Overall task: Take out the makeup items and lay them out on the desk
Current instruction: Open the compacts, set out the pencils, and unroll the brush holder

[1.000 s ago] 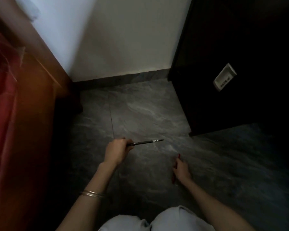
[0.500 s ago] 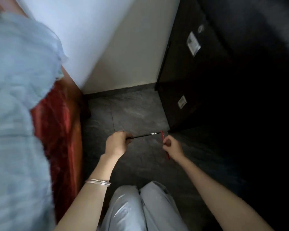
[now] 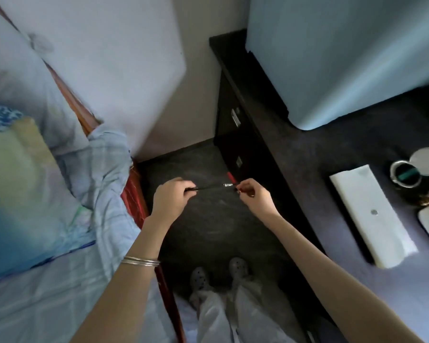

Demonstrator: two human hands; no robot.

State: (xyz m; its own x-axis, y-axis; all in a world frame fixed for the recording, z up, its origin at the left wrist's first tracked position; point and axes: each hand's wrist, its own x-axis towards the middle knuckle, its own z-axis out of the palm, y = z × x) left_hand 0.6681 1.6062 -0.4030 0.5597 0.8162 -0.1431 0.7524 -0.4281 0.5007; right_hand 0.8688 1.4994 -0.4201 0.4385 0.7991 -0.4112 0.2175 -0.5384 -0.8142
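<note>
My left hand (image 3: 172, 197) grips a thin black makeup pencil (image 3: 209, 186) that points right, its silver tip near my right hand (image 3: 252, 195). That hand pinches a slim red pencil (image 3: 231, 177) which sticks up and left from the fingers. Both hands are held over the dark floor, between the bed and the dark desk (image 3: 332, 154). The two pencils nearly touch at their tips.
On the desk lie a long white box (image 3: 372, 214), a round open tin (image 3: 405, 173) with its lid (image 3: 427, 160) beside it, and a pale object at the right edge. A large mirror (image 3: 344, 58) stands at the back. The bed (image 3: 47, 219) fills the left.
I have risen from a crouch to standing, so the desk top and bed came into view. My right hand picked the red pencil off the floor and raised it beside the black one.
</note>
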